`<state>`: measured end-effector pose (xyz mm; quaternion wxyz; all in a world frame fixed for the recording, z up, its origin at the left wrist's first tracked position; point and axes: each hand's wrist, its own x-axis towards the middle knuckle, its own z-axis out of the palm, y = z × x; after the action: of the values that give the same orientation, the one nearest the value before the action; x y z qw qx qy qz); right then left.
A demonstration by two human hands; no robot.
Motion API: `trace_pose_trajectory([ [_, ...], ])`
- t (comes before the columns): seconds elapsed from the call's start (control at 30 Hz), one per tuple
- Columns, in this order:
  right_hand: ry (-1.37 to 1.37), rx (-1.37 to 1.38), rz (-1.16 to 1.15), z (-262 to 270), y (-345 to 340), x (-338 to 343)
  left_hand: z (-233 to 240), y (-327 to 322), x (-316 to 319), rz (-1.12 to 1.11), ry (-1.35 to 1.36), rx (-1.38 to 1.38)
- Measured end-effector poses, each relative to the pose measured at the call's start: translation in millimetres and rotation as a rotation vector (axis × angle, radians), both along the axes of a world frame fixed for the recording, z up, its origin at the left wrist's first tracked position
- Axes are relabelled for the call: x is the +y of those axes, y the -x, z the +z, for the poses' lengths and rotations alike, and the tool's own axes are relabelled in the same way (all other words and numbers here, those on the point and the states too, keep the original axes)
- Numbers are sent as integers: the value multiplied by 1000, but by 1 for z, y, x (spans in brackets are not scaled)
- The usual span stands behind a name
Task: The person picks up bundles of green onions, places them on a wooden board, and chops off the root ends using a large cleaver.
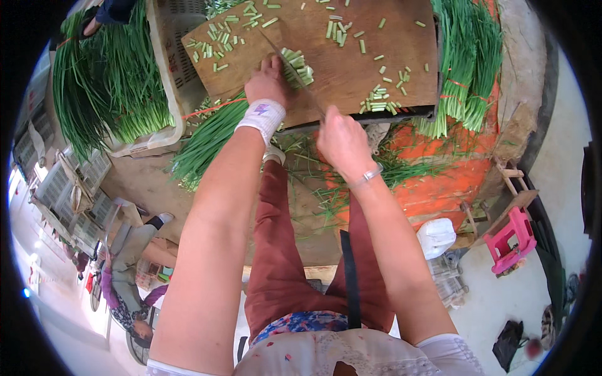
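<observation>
My left hand, with a white wristband, presses a bunch of green chives onto a wooden board. The leaves trail back under my left forearm, and a red tie lies beside them. In my right hand is the handle of a long knife. Its blade slants across the pale stalk ends, close to my left fingers. Whether the edge touches the board is hidden. Short cut stalk pieces are scattered over the board.
A white plastic crate stands left, with long chive bundles beside it. Tied bundles lie right of the board. Loose leaves litter an orange sheet. A pink stool stands right. Another person sits at left.
</observation>
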<state>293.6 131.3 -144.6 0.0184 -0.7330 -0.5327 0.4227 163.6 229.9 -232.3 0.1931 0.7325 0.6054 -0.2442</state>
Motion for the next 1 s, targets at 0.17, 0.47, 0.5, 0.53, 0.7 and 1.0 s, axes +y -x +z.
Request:
trace_pose_trajectory([
  [0.17,20,13,32,-2,-5,9,-1,10,2,11,76,36],
  [0.47,-72,40,-13,-34,0,43,-5,-7,8,-12,105,19],
  [0.5,-55,47,-13,-36,1,42,-4,-3,7,-22,103,18],
  [0.53,-65,89,-14,-37,-1,37,-3,4,6,-47,85,9],
  [0.7,86,117,-23,-30,-10,7,6,-3,7,-94,115,129],
  [1.0,-99,152,-87,-79,16,43,-5,-5,-1,-50,-7,175],
])
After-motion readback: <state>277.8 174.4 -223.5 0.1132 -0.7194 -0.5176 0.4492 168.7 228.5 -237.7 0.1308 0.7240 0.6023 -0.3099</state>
